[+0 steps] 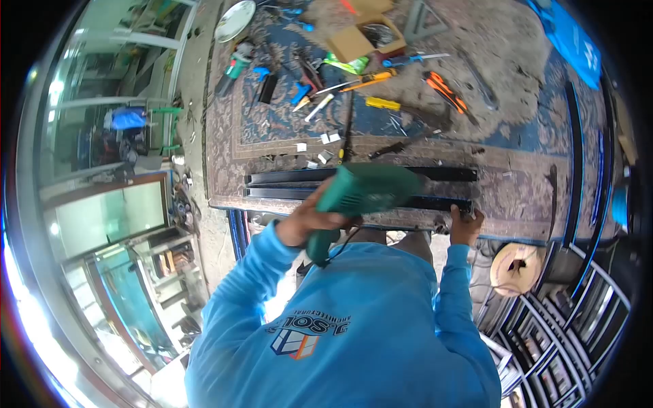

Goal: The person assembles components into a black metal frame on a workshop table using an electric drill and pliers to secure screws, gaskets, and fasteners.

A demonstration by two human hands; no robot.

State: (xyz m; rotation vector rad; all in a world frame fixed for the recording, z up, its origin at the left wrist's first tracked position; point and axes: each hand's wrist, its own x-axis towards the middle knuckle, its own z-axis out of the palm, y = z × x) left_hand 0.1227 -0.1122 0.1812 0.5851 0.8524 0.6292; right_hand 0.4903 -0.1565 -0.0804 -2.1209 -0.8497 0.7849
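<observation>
The left hand (306,216) is curled firmly round the handle of a green power tool (371,187), which is raised in front of the body, over the black bars. Its outline is blurred, so the exact kind of tool cannot be told. The body of the tool points toward the right, level with the bars; this grip appears chosen to aim its front end along them.

The right hand (466,226) is partly closed, thumb and fingers at the right end of the near bar (442,203). This contact probably steadies the bar; how firm the hold is cannot be told. The far bar (456,175) lies behind, roughly parallel. Both lie lengthwise along the near side of a carpeted table (507,160), presumably for easy reach.

Loose items lie mostly on the far part, apparently so they stay at hand yet off the bars: a cardboard box (352,43), orange pliers (445,93), a grinder (237,68) and a metal triangle (416,26). Small white pieces (330,138) lie nearer the bars.

In the room, glass panels (112,143) stand to the left; a large roll (502,277) and metal frames (554,333) are to the right.
</observation>
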